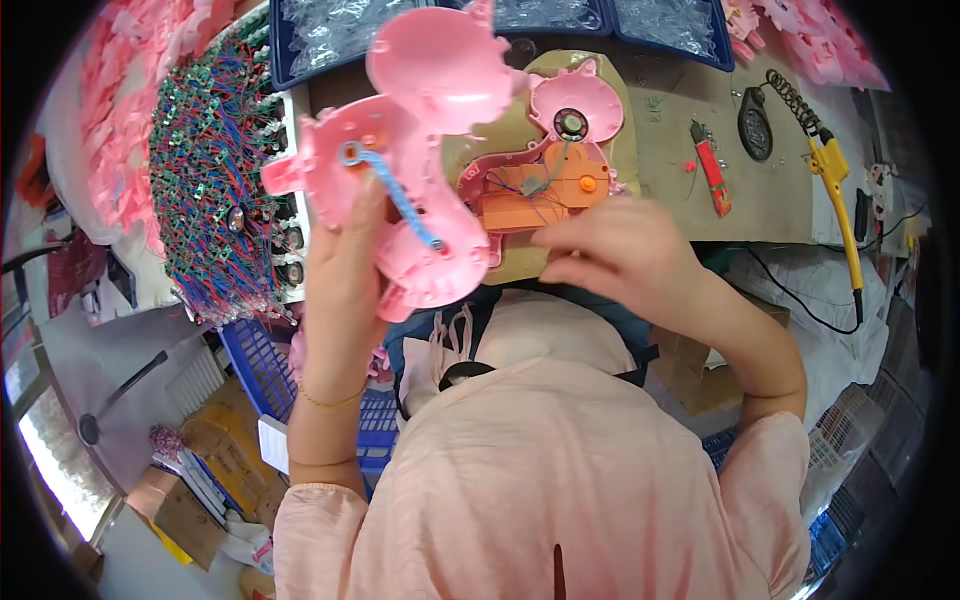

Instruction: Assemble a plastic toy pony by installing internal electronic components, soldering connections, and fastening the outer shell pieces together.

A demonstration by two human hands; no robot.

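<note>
My left hand [345, 270] grips one half of a pink plastic toy shell [455, 265], raised above the front of the table with its hollow inside showing. A blue lever [400, 203] with a ring at one end lies inside that half. On the table to its right rests another pink shell half [592, 97], holding a round black speaker [570, 124], an orange mechanism housing [515, 208] and thin wires. My right hand [625, 250] hovers at the near edge of the orange housing. Its fingers are loosely bent, thumb and forefinger apart, with nothing visible between them.
Wired green circuit boards [215, 170] are heaped at the left. Blue trays [665, 30] of clear parts stand at the back. A red-handled tool [711, 170] and a yellow soldering iron [838, 190] with a coiled holder lie right. A blue basket [262, 365] stands below.
</note>
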